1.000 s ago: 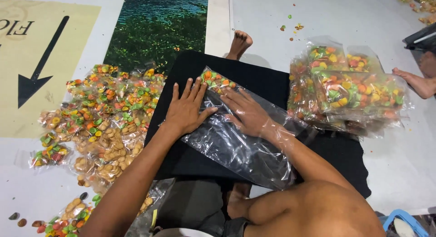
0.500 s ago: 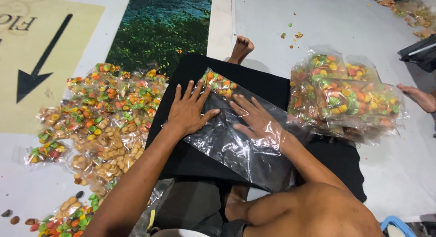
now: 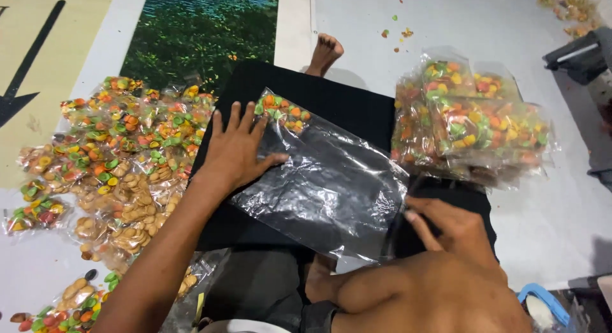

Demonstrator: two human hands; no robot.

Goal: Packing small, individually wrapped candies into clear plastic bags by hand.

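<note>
- Pressing my left hand (image 3: 237,151) flat, fingers spread, on the near-left part of a clear plastic bag (image 3: 325,183), thumb resting on the film.
- That bag lies slantwise on a black board (image 3: 347,103) across my lap; a small clump of orange and green candies (image 3: 282,111) sits in its far corner.
- My right hand (image 3: 446,228) is at the bag's right edge, fingers curled; whether it pinches the film I cannot tell.
- Filled candy bags (image 3: 475,125) are stacked to the right on the white floor (image 3: 548,224).
- More filled packets (image 3: 118,161) lie spread out left of the board.
- A bare foot (image 3: 324,52) shows beyond the board.
</note>
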